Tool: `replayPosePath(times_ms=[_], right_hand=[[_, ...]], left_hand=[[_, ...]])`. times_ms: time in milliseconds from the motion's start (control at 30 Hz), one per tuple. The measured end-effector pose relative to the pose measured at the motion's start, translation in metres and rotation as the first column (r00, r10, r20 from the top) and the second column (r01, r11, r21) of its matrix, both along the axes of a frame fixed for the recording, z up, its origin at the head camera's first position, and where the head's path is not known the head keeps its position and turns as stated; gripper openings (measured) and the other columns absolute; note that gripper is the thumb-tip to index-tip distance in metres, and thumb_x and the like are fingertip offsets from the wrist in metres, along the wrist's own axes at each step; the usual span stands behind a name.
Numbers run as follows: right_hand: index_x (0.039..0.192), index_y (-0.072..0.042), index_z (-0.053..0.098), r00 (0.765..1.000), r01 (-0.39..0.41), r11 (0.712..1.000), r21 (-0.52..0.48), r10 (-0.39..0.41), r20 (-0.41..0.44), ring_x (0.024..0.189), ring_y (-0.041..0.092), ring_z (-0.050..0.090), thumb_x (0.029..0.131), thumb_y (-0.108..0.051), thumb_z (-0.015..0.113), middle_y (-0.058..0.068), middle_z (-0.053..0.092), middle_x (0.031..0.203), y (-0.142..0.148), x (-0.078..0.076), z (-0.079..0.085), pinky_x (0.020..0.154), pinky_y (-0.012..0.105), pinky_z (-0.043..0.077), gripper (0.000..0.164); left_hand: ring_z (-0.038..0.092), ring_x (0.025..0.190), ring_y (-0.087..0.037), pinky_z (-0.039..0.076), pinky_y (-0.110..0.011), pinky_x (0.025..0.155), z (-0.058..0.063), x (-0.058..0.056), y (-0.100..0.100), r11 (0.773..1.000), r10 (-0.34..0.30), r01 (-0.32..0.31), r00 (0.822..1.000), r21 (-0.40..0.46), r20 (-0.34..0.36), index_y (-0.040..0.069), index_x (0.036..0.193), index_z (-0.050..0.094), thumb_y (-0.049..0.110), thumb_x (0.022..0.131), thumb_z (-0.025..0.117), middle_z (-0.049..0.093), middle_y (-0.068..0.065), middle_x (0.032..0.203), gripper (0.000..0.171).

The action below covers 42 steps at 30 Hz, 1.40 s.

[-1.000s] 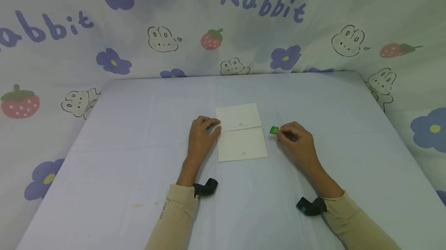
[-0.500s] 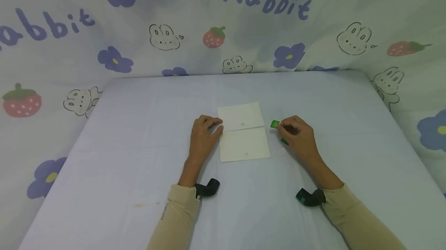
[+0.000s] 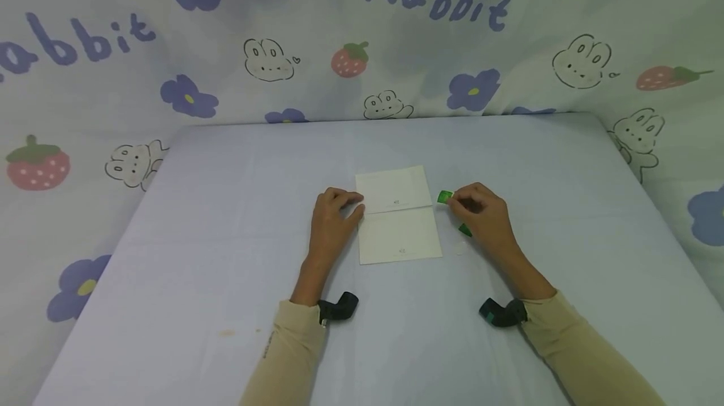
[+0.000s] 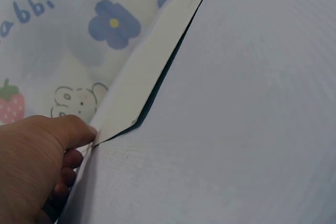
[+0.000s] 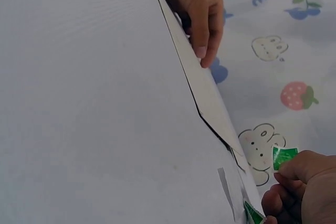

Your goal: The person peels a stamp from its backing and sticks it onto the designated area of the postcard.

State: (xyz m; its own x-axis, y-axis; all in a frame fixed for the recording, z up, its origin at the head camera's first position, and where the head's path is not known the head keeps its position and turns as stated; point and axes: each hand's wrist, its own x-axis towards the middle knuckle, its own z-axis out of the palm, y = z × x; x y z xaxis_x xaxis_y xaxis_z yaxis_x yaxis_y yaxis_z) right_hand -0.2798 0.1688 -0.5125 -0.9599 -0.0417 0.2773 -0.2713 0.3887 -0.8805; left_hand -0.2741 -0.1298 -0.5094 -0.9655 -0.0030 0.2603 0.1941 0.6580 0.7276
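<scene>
A cream-white card (image 3: 399,234) lies open on the table, with a fold or seam across its middle and small printed marks on both halves. At its left edge, my left hand (image 3: 334,220) rests with thumb and forefinger tips on the card, apart from each other. My right hand (image 3: 485,217) pinches a small green stamp-like piece (image 3: 445,197) with pale edges between thumb and forefinger, just right of the card. Below that hand shows a second green piece (image 3: 465,230), partly hidden; in the right wrist view its edge (image 5: 253,212) looks toothed, close to the curled lower fingers.
A white cloth (image 3: 215,236) covers the table. A thin pale strip (image 5: 227,190) lies on it near the right hand. Behind hangs a curtain (image 3: 317,16) printed with rabbits, flowers and strawberries. Each sleeve cuff carries a black wrist camera (image 3: 339,307).
My right hand has risen slightly away from me with the green piece, uncovering the second green piece below it. The left hand stays at the card's edge.
</scene>
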Motion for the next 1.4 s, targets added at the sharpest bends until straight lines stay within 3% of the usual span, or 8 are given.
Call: replayPosePath(times_ms=[300,1000,1400], right_hand=[[0.096,-0.003,0.074,0.999,-0.013,0.999,0.037,0.014,-0.032,0.084,0.014,0.057,0.091,-0.010,0.075,0.006,0.065,0.097,-0.004,-0.010,-0.001,0.072,0.016,0.047,0.008],[0.093,-0.006,0.074,0.999,-0.023,0.995,0.097,0.026,-0.029,0.080,0.015,0.057,0.092,-0.017,0.075,0.000,0.065,0.093,-0.010,-0.032,0.000,0.068,0.018,0.046,0.011],[0.096,-0.006,0.076,1.000,-0.017,0.989,0.150,0.015,0.012,0.083,0.014,0.059,0.093,-0.023,0.073,0.001,0.066,0.096,-0.014,-0.048,0.001,0.072,0.020,0.047,0.017]], left_hand=[[0.050,0.099,-0.022,0.042,-0.035,0.085,-0.001,0.000,0.000,1.000,0.003,-0.003,1.000,0.006,0.003,0.010,0.108,0.076,0.014,0.092,0.075,0.059,-0.003,0.107,0.017],[0.051,0.096,-0.023,0.042,-0.035,0.083,-0.001,-0.001,0.002,1.000,0.009,-0.009,0.999,-0.011,-0.037,0.008,0.106,0.076,0.012,0.090,0.077,0.059,-0.005,0.104,0.016],[0.051,0.097,-0.023,0.043,-0.035,0.083,-0.001,-0.001,0.002,1.000,0.010,-0.010,0.999,-0.017,-0.032,0.009,0.106,0.076,0.013,0.091,0.076,0.059,-0.005,0.106,0.016]])
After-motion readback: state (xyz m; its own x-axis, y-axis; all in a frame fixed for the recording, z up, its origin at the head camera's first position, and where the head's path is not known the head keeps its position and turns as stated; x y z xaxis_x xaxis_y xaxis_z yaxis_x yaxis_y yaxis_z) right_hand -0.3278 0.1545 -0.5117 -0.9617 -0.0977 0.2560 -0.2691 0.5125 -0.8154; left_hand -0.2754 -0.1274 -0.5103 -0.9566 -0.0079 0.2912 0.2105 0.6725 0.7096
